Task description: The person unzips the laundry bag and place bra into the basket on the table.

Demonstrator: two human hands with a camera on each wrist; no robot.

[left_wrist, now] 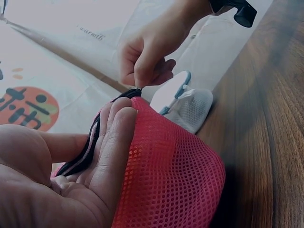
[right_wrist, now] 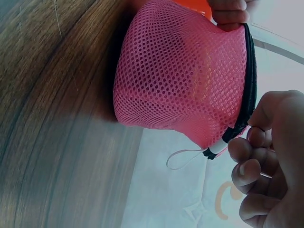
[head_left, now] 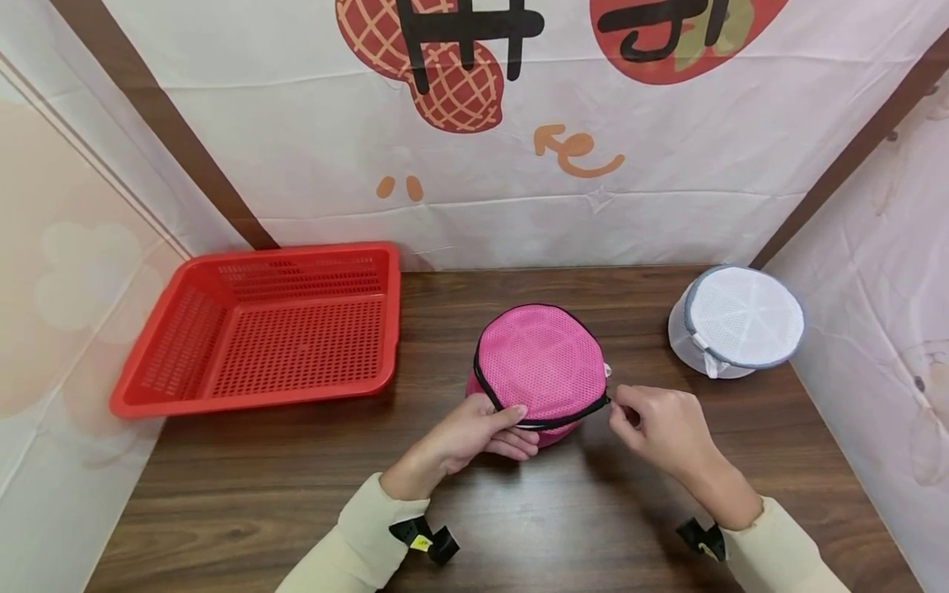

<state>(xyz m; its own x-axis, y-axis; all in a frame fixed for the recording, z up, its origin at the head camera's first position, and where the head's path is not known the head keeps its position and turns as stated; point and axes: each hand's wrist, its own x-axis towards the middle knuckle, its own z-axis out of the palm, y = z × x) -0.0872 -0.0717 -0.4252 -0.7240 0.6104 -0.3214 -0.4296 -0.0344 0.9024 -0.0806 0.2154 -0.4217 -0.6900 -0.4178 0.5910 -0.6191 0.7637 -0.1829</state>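
Observation:
A round pink mesh laundry bag (head_left: pixel 541 358) with a black zipper (right_wrist: pixel 250 80) round its top stands on the table. My left hand (head_left: pixel 482 432) pinches the bag's front-left rim, thumb on top and fingers beneath the edge. In the left wrist view the zipper's edge runs between that thumb and the fingers. At the bag's right side my right hand (head_left: pixel 663 424) pinches the zipper pull between thumb and curled index finger. A small white loop (right_wrist: pixel 183 159) hangs from the bag near the zipper's end.
At the left stands a red plastic basket (head_left: pixel 393 329) with slotted walls. A white mesh laundry bag (head_left: pixel 745 317) with grey trim sits at the back right. Printed cloth (head_left: pixel 474 231) walls in the wooden table (head_left: pixel 519 527) at the back and sides.

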